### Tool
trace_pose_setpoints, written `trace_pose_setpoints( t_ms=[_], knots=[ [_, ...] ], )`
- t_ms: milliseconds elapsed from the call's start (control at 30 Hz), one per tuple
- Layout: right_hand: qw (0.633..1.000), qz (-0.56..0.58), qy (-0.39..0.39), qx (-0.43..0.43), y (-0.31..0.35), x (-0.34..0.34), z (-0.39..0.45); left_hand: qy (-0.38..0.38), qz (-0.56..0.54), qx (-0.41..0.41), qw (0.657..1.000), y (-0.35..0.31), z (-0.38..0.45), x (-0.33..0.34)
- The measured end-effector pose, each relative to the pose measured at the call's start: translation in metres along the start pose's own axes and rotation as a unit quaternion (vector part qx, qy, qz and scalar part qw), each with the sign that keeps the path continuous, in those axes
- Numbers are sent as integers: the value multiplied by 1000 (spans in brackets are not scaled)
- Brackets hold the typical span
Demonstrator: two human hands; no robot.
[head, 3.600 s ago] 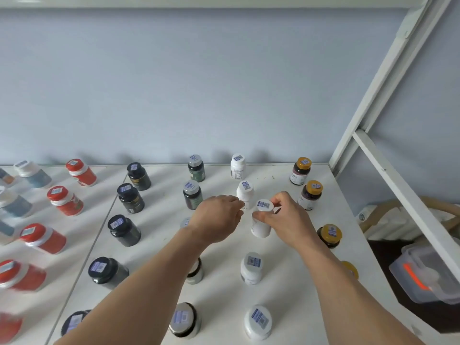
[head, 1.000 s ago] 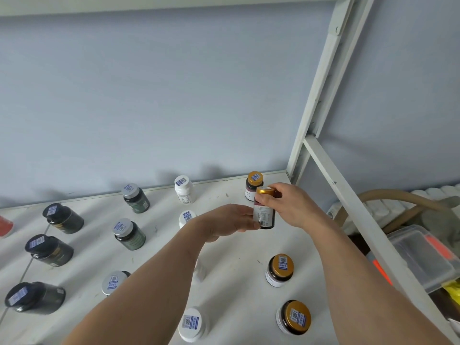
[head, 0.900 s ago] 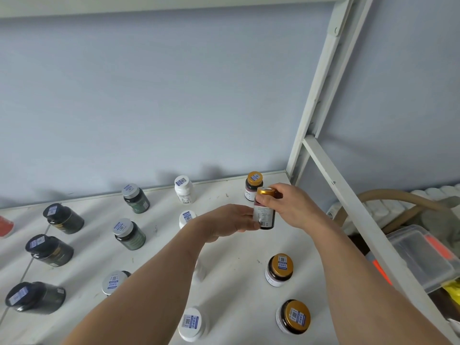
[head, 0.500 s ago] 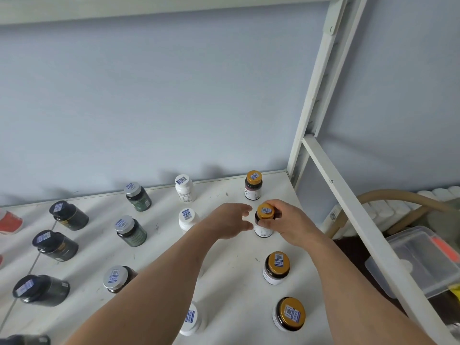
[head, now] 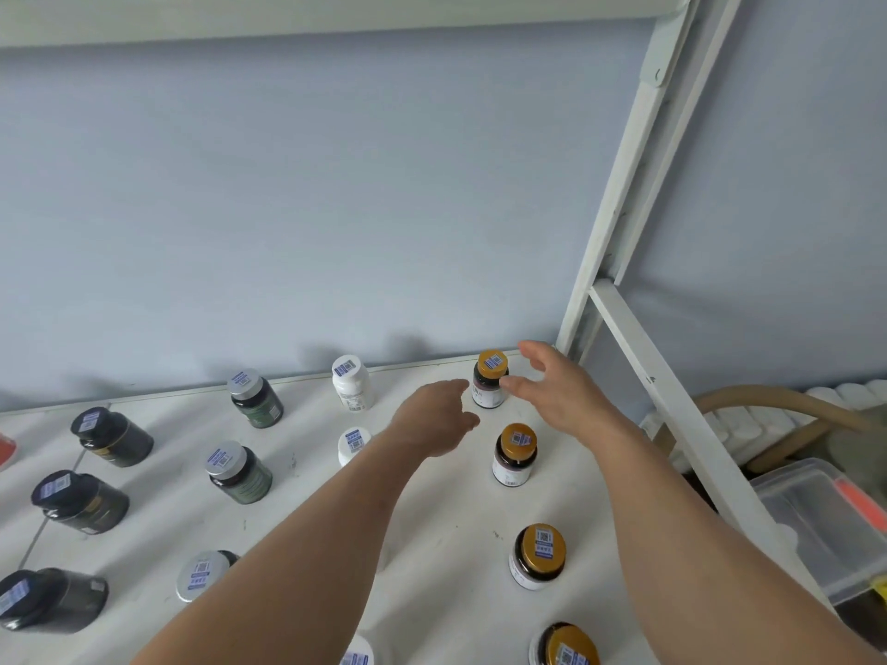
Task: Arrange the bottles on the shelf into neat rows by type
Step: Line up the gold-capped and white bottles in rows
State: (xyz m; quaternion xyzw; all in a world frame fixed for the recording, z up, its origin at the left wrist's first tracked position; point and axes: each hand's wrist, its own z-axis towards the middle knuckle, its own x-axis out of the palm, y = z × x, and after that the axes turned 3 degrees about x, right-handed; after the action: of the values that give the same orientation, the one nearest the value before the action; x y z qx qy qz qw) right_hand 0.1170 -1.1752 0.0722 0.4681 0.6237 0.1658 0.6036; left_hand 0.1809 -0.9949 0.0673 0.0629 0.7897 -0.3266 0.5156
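Gold is the colour of the cap on the back bottle [head: 489, 383], which stands upright at the far end of the shelf [head: 432, 544], close to the back wall. The right hand [head: 552, 391] is spread wide just beside it, thumb near the cap and fingers past it, holding nothing. The left hand [head: 434, 417] is on the other side of the bottle, with its fingers loosely bent, and it holds nothing too. I cannot tell if either hand touches the bottle. I think both hands are about to take it or nudge it straight. Just under the hands, toward the person, stands a second gold-cap bottle [head: 514, 455], then a third [head: 537, 556] and a fourth [head: 566, 647] in the same line. If a wrist drops low, it could bump the second one and tip it over. Beside the left hand stand two white bottles [head: 352, 382], and the nearer one [head: 353, 443] is partly hidden by the left arm, so an elbow swing could knock it. Further out from the left hand are grey-cap green bottles [head: 240, 472] and dark bottles [head: 79, 501]. Past the right hand is the white shelf post [head: 619, 223], and the shelf edge is near, so a hard push could send the bottle off.
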Motion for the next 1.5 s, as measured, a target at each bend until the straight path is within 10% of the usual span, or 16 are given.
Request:
trace_pose_setpoints(
  t_ms=[233, 633, 1500],
  knots=[
    [995, -59, 80, 3, 3, 19, 36, 8, 36, 20, 999, 6, 29, 8],
    [1000, -23, 0, -19, 18, 1, 37, 128, -212, -11, 969, 8, 49, -9],
    [998, -43, -33, 9, 33, -5, 25, 227, -287, 23, 931, 12, 50, -23]
  ],
)
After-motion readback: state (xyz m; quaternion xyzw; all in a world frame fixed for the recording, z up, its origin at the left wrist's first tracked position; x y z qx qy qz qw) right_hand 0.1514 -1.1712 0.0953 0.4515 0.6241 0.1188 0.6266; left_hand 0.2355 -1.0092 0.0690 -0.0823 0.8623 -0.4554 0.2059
